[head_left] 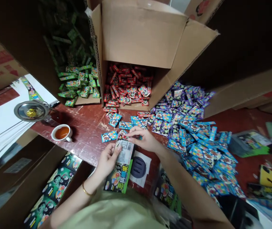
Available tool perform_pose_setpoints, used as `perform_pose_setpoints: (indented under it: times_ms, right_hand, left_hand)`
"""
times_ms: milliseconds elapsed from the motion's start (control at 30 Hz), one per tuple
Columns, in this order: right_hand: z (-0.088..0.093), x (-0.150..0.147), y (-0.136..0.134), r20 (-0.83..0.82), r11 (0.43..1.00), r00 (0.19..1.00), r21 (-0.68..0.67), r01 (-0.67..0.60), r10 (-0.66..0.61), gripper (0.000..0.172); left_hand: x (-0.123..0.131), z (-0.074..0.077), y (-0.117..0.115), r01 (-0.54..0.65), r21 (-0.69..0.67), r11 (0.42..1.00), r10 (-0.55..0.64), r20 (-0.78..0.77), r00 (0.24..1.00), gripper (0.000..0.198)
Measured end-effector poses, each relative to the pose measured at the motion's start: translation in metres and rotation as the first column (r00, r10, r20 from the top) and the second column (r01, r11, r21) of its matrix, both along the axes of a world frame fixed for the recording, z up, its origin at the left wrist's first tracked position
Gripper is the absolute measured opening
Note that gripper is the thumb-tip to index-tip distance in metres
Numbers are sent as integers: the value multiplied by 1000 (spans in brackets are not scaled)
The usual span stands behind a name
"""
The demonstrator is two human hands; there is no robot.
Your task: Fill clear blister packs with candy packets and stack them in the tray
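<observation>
Gripping the box (117, 178) in the left hand (109, 158), with thumb laid over the pale panel (125, 156) at the upper end, close in front of the body at the near side of the counter (88, 127). Keep this hold snug yet light, to avoid denting what looks like thin card. Working at the far end of the box with the right hand (142, 138), fingertips bent close together beside a red packet (123, 136); impossible to tell whether pinching it or only touching the edge. Best to steady the far end squarely, move the fingertips gently, and avoid catching the loose blue packets (109, 136) just beyond. Watch also for bending the panel under the thumb.

As for looks: printed mostly black on the lower part, with a bright green strip along the right edge, bold pale lettering and a cluster of coloured sweets. Pale grey on the panel, with a small barcode near the upper right corner. Tilted, next to a dark disc (138, 167) on white paper (146, 176).
</observation>
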State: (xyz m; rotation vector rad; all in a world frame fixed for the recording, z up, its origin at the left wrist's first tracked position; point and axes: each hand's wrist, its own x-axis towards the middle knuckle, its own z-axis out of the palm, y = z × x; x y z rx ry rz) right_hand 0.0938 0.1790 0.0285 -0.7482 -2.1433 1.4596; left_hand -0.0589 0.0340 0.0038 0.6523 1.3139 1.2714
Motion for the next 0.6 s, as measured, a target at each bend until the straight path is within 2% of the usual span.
perform_pose_setpoints:
  times_ms: [100,200,267,333,400,467,533,567,600]
  right_hand:
    - [-9,-11,-9,-35,994,999,-106,-41,37,25]
    - [-15,-26,-8,-23,959,985,-226,-170,169,28]
    - [-16,-41,1,5,930,955,-230,-288,297,30]
    - [-15,-66,17,45,907,916,-171,-385,398,35]
    - [-14,-105,37,116,947,940,-9,-322,320,41]
    - [-15,-156,56,159,969,983,209,-128,96,36]
    - [-17,-211,74,161,944,986,330,-16,-39,20]
    - [-19,-238,83,158,931,985,366,9,-72,17]
    - [-20,-264,91,157,919,983,394,23,-92,24]
  left_hand:
    - [-2,-6,-4,-33,-13,999,34,38,999,39]
    - [-7,-16,-12,-97,-20,995,98,71,993,41]
    - [-13,-23,-15,-147,-19,989,148,103,984,40]
    - [-20,-29,-17,-176,-14,984,177,148,973,38]
    - [-27,-32,-17,-170,-7,985,168,203,965,36]
    - [-32,-34,-15,-164,-3,986,160,241,957,36]
    - [-36,-36,-14,-170,-4,985,165,263,951,36]
    - [-37,-38,-13,-190,-6,982,185,266,946,36]
    - [-38,-41,-12,-214,-13,977,209,267,941,37]
